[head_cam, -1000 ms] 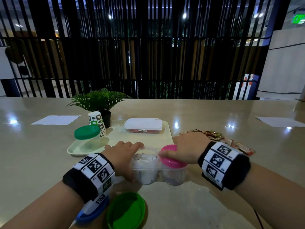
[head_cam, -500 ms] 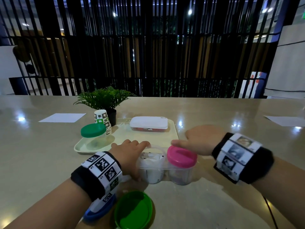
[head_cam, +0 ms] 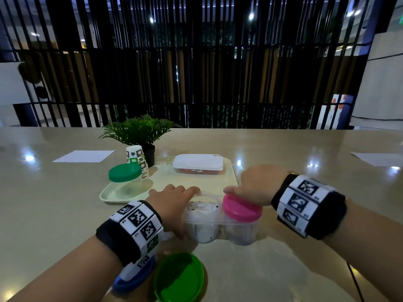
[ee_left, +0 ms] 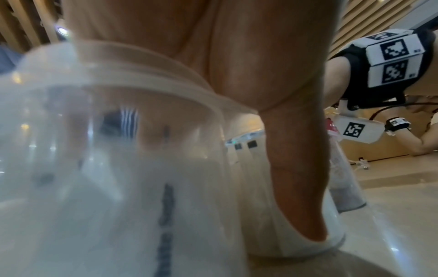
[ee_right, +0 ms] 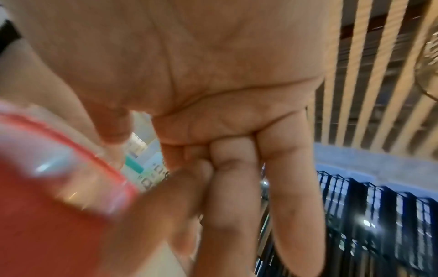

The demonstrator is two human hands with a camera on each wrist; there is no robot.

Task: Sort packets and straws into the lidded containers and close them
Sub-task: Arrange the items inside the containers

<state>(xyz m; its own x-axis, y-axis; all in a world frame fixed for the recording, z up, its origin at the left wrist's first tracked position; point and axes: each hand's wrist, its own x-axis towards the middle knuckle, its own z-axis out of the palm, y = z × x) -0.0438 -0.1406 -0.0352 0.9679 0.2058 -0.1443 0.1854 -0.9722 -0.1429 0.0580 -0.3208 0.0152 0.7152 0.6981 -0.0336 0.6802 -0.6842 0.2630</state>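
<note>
The left hand (head_cam: pixel 172 200) is grasping the clear plastic twin-cup container (head_cam: pixel 218 227) on the bench, just before the tray; the right hand (head_cam: pixel 254 186) is lying released on its round pink lid (head_cam: pixel 241 211). Next, probably lidding the open cup.

Head view looks down across the table (head_cam: pixel 283 269); 2 wrist views crowd its containers.

Glossy pink plastic lid (head_cam: pixel 241 211), clear plastic container (head_cam: pixel 201 223), polished table (head_cam: pixel 54 203).

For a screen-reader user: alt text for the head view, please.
The left hand grips a clear plastic double container while the right hand rests on its round pink lid; a loose green lid lies nearer.
</note>
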